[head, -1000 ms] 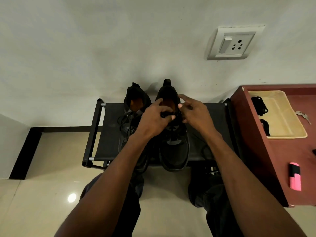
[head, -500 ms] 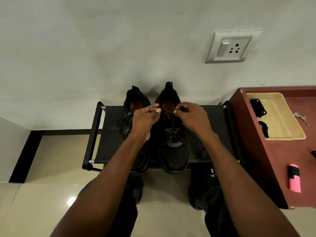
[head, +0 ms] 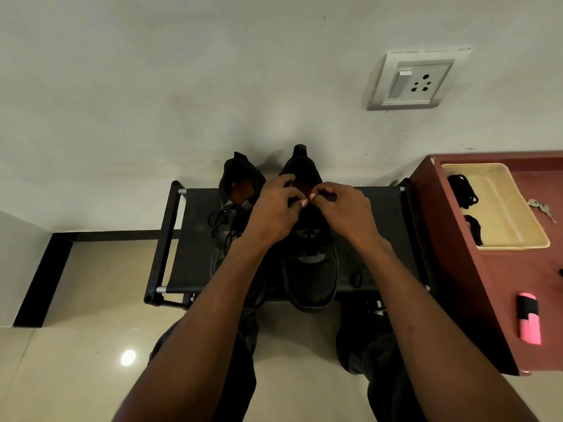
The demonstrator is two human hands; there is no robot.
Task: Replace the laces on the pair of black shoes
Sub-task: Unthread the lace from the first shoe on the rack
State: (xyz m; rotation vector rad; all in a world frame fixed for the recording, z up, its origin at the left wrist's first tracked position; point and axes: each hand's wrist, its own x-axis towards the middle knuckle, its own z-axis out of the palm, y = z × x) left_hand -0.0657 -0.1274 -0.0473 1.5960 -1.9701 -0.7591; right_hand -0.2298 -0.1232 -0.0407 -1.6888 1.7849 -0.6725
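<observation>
Your left hand point(head: 275, 213) and right hand point(head: 347, 213) pinch the lace at the right shoe point(head: 310, 257), mid-rack beside the left shoe point(head: 236, 208). The black rack point(head: 195, 239) stands against the white wall point(head: 182, 86) on glossy tile point(head: 76, 360); a red cabinet point(head: 475, 300) adjoins its right edge.

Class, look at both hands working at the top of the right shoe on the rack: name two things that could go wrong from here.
1. The shoes overhang the front edge of the rack; a hard tug by the left hand or right hand might tip one off.
2. The left shoe's loose lace lies close by and could snag or be grabbed by mistake.
</observation>
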